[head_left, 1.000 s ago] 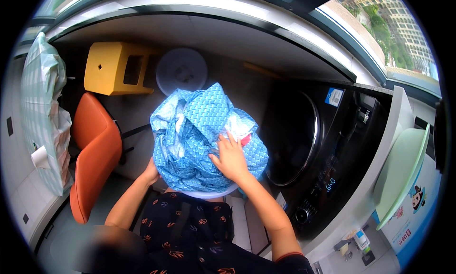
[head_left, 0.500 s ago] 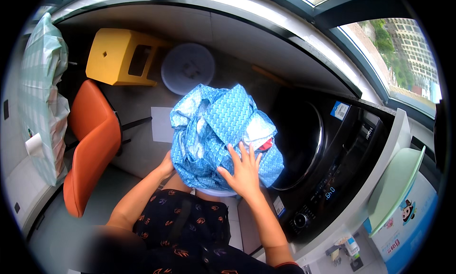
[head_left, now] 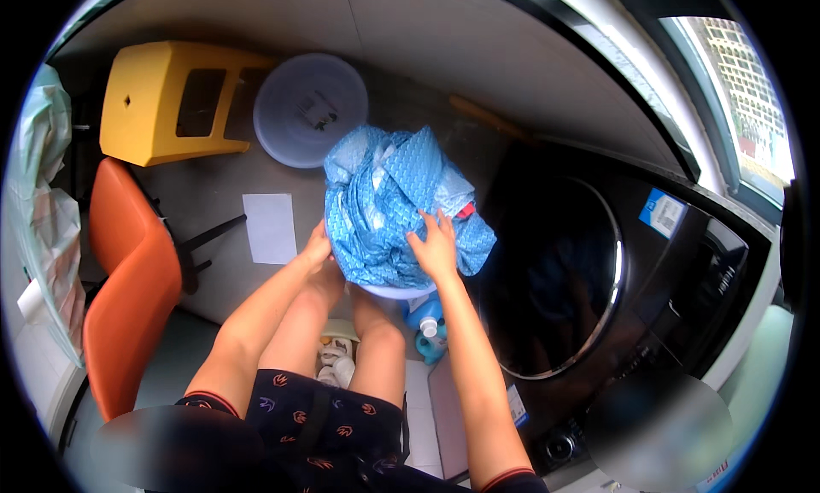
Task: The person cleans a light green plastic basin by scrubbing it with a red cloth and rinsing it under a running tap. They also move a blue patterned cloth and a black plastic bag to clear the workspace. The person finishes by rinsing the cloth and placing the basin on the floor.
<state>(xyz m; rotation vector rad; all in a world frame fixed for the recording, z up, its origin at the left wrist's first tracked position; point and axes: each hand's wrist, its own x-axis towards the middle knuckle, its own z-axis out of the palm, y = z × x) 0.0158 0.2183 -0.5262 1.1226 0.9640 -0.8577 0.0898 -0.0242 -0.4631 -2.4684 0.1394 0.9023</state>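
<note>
- Blue patterned fabric [head_left: 384,211], bunched into a large crumpled heap, filled a pale lavender basin [head_left: 395,292] whose near rim showed beneath it. The heap lay in front of the person, left of the washing machine. What supported the basin's underside was hidden.
- A white patch [head_left: 453,190] and a small red piece of cloth [head_left: 465,210] showed at the heap's right side.
- The right hand [head_left: 436,245] lay over the heap's right front part, its fingers spread and pointing away from the person, closed around nothing.
- The left hand [head_left: 318,247] was at the heap's left side, by the basin's left edge. Its fingertips were hidden, so how tightly it was curled, and whether it gripped rim or fabric, could not be told.
- On the right stood a black front-loading washing machine [head_left: 555,279], its round door ringed in chrome.
- Beyond the heap, a second round basin [head_left: 286,147] sat on the floor beside a yellow stool [head_left: 132,108].
- To the left were an orange chair [head_left: 128,262] and a white rectangular sheet [head_left: 270,228].
- Below the basin's near rim, blue bottles [head_left: 433,345] showed near the person's legs [head_left: 380,352].
</note>
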